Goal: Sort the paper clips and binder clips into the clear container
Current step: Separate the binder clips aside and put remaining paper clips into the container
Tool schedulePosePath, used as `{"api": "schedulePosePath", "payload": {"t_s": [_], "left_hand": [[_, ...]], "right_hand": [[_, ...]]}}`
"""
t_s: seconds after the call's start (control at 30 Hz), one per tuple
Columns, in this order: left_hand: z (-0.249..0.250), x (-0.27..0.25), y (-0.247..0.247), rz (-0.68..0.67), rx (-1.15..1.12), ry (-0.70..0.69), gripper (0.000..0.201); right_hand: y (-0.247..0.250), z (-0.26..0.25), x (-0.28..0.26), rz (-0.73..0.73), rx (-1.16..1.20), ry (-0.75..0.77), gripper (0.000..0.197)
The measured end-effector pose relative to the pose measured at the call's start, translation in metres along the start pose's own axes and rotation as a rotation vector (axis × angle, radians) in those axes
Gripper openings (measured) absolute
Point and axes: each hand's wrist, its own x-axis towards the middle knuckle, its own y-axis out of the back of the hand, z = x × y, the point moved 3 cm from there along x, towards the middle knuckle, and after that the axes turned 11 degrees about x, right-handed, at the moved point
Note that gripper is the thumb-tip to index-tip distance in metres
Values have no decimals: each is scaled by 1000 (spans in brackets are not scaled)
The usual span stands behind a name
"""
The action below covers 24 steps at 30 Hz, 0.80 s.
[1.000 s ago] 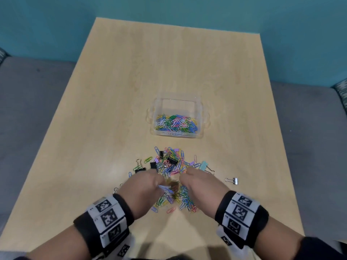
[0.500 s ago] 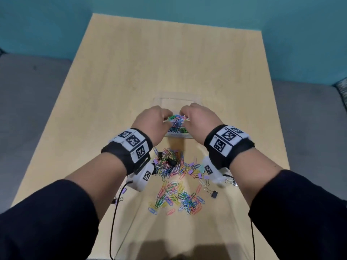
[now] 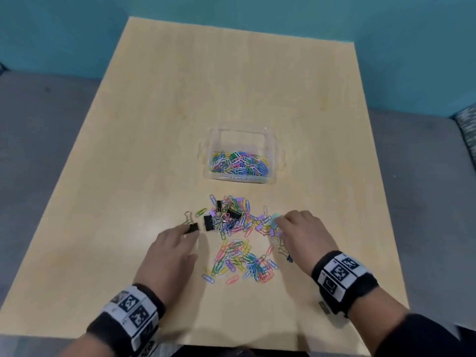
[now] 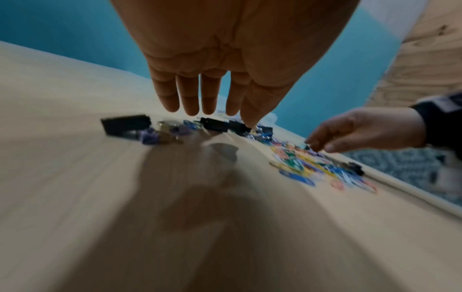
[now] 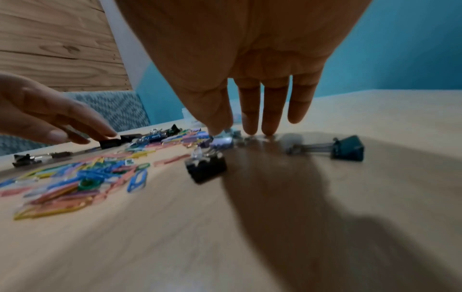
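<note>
A clear container (image 3: 279,145) holding several coloured paper clips (image 3: 239,166) sits mid-table. In front of it lies a mixed heap of paper clips and black and lilac binder clips (image 3: 233,217), with a second pile of paper clips (image 3: 240,261) nearer me. My left hand (image 3: 175,243) hangs flat over the table left of the heap, fingers straight (image 4: 190,98), tips by a black binder clip (image 3: 192,228). My right hand (image 3: 301,228) reaches down at the heap's right edge, fingers straight (image 5: 265,110), tips touching the table beside small binder clips (image 5: 222,142) and a teal one (image 3: 274,219). Neither hand holds anything.
The pale wooden table (image 3: 231,86) stands on grey flooring before a teal wall. A black binder clip (image 5: 206,168) and a teal binder clip (image 5: 347,148) lie apart at the right side. A patterned cushion (image 3: 467,130) shows at far right.
Both hands carried a bunch of paper clips from the near pile to the container, let it go there, and came back down to the sides of the heap, empty.
</note>
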Motion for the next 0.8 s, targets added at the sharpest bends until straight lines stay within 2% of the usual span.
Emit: {"api": "schedulePosePath", "payload": {"t_s": [0.1,0.23,0.33,0.43,0.57,0.73,0.8], "left_hand": [[17,-15,0,5,62,-63,40],[30,-26,2,45,55,-120,51],[27,-34,-1,27,91,-122,50],[24,-41,-2,4,124,-119,56],[23,-47,-7,-24,159,-126,61],[23,-54,-15,-48,164,-135,58],[23,-56,-16,-51,169,-137,57]], "right_hand": [[-2,-6,5,34,-40,5,30],[4,-5,0,-3,-40,-127,52],[3,4,-16,-65,-47,-223,67],[5,3,-35,25,-25,-254,58],[-13,-8,-52,17,-75,-120,56],[-18,0,-56,88,-50,-269,63],[-18,-5,-57,108,-47,-231,61]]}}
